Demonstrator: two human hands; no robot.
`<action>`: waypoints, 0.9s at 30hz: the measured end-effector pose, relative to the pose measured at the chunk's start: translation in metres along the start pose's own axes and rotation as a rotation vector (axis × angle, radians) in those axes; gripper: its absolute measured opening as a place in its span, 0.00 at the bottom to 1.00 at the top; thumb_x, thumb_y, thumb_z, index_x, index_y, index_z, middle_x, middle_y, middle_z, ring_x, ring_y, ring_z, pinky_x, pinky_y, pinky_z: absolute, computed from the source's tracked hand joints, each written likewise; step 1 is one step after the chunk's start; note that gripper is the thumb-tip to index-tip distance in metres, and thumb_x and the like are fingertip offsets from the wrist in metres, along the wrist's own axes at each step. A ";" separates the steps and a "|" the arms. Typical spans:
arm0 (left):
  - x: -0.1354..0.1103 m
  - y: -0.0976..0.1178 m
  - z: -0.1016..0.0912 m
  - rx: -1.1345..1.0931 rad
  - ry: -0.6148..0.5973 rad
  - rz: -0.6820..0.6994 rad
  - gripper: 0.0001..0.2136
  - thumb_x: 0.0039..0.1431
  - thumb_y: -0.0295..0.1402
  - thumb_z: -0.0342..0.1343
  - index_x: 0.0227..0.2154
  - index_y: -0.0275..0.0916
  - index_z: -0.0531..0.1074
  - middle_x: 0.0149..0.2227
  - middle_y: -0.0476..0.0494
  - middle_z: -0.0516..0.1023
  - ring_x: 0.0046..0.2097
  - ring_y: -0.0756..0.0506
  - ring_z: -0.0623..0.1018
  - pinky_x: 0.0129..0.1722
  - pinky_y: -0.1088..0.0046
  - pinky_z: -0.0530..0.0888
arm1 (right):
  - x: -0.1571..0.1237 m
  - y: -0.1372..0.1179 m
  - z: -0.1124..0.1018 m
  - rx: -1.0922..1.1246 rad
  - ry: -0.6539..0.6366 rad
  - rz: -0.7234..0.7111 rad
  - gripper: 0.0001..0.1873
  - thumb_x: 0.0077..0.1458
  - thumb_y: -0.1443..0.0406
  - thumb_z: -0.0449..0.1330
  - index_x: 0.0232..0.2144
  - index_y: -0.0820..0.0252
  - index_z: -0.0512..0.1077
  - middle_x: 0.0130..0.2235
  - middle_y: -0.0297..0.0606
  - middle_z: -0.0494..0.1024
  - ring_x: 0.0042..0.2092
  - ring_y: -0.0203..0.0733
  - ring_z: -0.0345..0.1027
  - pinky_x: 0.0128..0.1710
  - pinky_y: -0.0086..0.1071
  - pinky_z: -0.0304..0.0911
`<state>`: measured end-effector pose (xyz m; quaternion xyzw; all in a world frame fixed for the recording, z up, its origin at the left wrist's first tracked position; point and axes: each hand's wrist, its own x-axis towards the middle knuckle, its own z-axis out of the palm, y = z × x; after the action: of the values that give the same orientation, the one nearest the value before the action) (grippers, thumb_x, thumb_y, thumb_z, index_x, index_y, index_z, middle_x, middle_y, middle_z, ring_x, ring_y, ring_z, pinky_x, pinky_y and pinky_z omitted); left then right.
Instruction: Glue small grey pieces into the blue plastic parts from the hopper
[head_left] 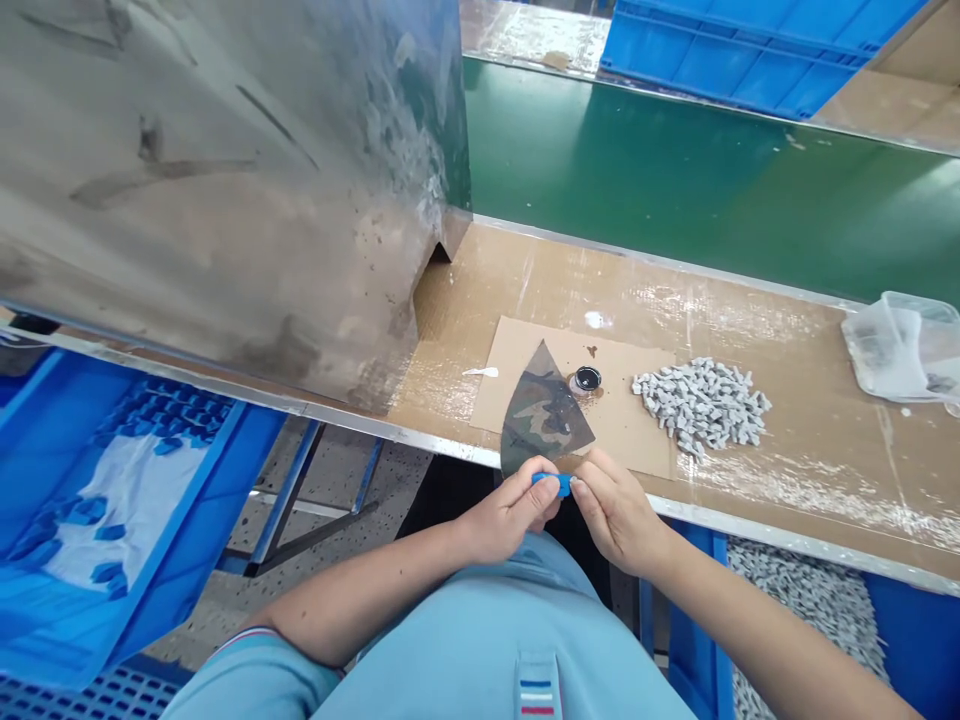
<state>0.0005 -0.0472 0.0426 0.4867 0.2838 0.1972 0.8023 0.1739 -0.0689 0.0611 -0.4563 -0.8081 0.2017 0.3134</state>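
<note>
A small blue plastic piece (pixel 553 485) is held level in front of my body, at the bench's near edge. My left hand (pixel 517 500) pinches it from the left between thumb and fingers. My right hand (pixel 613 508) is closed at its right end, fingertips pressed together there; anything else inside them is hidden. Just beyond the hands lies a camouflage-patterned cloth piece (pixel 544 405) on a cardboard sheet (pixel 637 440). Beside the cloth stands a small round pot of dark liquid (pixel 587 379). To the right is a heap of small grey pieces (pixel 703 402).
A large metal housing (pixel 300 200) rises at the left. Behind the bench runs a green conveyor belt (pixel 660 170), with blue crates (pixel 735 55) beyond it. A clear plastic tub (pixel 900 345) sits far right. Below are a bin of blue pieces (pixel 187 540) and one of grey pieces (pixel 806 610).
</note>
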 end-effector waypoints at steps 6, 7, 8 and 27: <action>-0.004 -0.005 0.003 0.388 0.167 0.174 0.17 0.67 0.50 0.38 0.39 0.39 0.57 0.28 0.51 0.61 0.28 0.50 0.63 0.30 0.72 0.65 | 0.000 0.000 0.003 0.014 0.012 0.030 0.17 0.69 0.65 0.39 0.26 0.54 0.55 0.25 0.31 0.58 0.27 0.38 0.55 0.26 0.32 0.56; -0.004 -0.009 0.003 0.501 0.213 0.241 0.16 0.68 0.47 0.37 0.40 0.39 0.57 0.29 0.50 0.63 0.29 0.49 0.65 0.31 0.71 0.66 | 0.000 0.000 0.006 0.027 0.016 0.050 0.18 0.69 0.65 0.38 0.26 0.54 0.54 0.25 0.31 0.59 0.27 0.38 0.55 0.26 0.32 0.56; -0.004 -0.012 0.004 0.608 0.258 0.306 0.14 0.68 0.45 0.37 0.41 0.39 0.57 0.31 0.48 0.65 0.30 0.48 0.67 0.32 0.70 0.67 | -0.001 0.000 0.009 0.038 0.021 0.070 0.18 0.69 0.65 0.38 0.25 0.54 0.54 0.25 0.32 0.59 0.27 0.38 0.56 0.26 0.32 0.56; 0.005 -0.013 -0.013 0.827 0.206 0.576 0.15 0.69 0.43 0.35 0.43 0.37 0.58 0.34 0.43 0.68 0.33 0.46 0.70 0.34 0.69 0.70 | 0.002 0.010 0.005 0.074 0.004 -0.048 0.17 0.69 0.64 0.38 0.27 0.54 0.55 0.26 0.33 0.60 0.29 0.39 0.57 0.27 0.33 0.59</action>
<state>-0.0035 -0.0418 0.0247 0.7998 0.2699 0.3283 0.4238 0.1756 -0.0621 0.0520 -0.4251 -0.8102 0.2229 0.3364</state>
